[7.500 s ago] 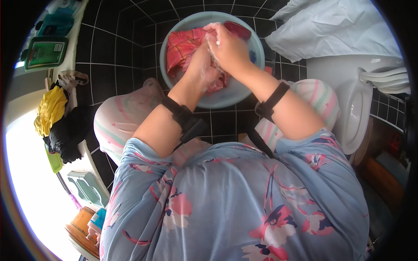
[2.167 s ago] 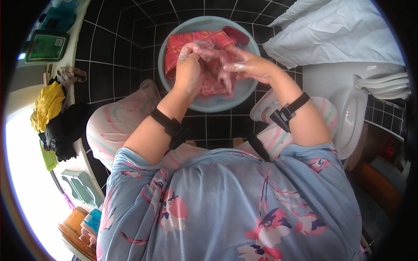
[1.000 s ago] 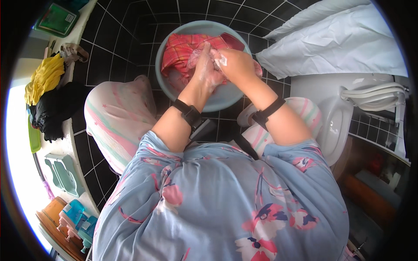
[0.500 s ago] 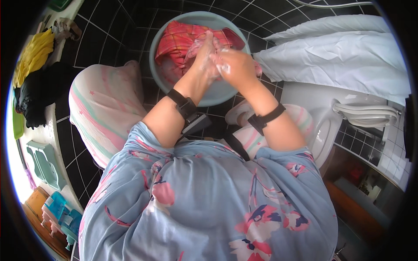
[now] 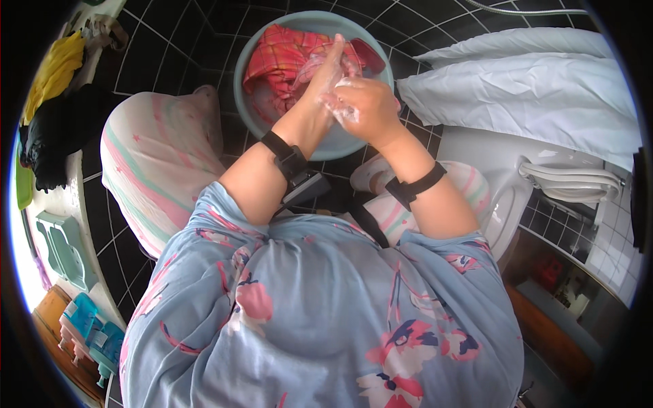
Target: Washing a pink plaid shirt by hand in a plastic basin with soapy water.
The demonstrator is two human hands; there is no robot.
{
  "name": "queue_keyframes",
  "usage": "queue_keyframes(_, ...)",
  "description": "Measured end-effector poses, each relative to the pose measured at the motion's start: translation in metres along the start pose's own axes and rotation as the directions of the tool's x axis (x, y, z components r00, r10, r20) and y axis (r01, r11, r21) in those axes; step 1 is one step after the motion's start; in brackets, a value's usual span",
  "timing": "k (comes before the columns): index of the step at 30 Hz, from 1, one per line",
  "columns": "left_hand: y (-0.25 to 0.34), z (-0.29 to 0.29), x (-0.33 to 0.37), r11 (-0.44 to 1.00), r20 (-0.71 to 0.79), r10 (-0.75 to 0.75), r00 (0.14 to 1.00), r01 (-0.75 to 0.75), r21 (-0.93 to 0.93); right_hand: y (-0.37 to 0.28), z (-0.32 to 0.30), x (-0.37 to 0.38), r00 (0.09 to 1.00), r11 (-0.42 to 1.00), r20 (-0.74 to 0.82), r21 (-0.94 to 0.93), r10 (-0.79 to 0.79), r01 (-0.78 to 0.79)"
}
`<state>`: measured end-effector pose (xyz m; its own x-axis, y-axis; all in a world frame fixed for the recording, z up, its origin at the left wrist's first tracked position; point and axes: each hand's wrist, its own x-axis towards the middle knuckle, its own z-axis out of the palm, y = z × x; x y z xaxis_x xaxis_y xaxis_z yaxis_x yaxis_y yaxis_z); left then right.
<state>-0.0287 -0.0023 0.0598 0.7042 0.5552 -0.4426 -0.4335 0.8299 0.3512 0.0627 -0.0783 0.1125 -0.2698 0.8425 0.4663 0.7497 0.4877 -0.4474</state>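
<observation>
My hands meet over a light blue basin (image 5: 239, 85) holding a red and yellow checked cloth (image 5: 279, 54) and pale, sudsy water. My left hand (image 5: 325, 85) is turned on edge with its thumb stretched out; its other fingers are mostly hidden. My right hand (image 5: 373, 109) is closed and pressed against the left palm side, white foam on its knuckles. What it grips is hidden. Soapy pink fabric (image 5: 351, 66) shows just beyond the hands. A darker red piece (image 5: 369, 56) rests against the basin's far right wall.
A white curtain (image 5: 517, 88) hangs at the right over a white fixture (image 5: 500, 204) with folded grey-white bars (image 5: 571, 180). On the left ledge lie yellow gloves (image 5: 53, 75), black cloth (image 5: 58, 139), a green rack (image 5: 64, 248) and blue pump bottles (image 5: 81, 313). Dark tiles surround the basin.
My right hand has shifted slightly toward me along the left hand. The left thumb reaches a little farther up. The basin sits slightly higher in the view.
</observation>
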Motion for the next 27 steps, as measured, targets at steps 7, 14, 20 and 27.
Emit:
queue_keyframes(7, -0.014, 0.029, -0.008, 0.970, -0.173, -0.125, 0.977, 0.083, -0.231, 0.034, 0.002, -0.008, 0.936, 0.936, -0.023, -0.005, 0.351, -0.351)
queue_keyframes(14, -0.029, -0.027, 0.034, 0.878, 0.338, -0.061, 0.939, 0.211, -0.429, 0.015, -0.002, -0.002, 0.999, 0.999, -0.030, 0.011, 0.039, -0.039)
queue_keyframes(20, -0.001, 0.058, -0.036, 0.969, -0.215, -0.084, 0.973, 0.029, -0.245, 0.022, -0.010, 0.000, 0.923, 0.928, -0.099, 0.058, 0.372, -0.368)
queue_keyframes(27, 0.015, 0.012, -0.042, 0.954, -0.116, 0.086, 0.990, -0.115, -0.278, -0.019, -0.003, 0.013, 0.925, 0.892, -0.042, 0.286, 0.378, -0.351)
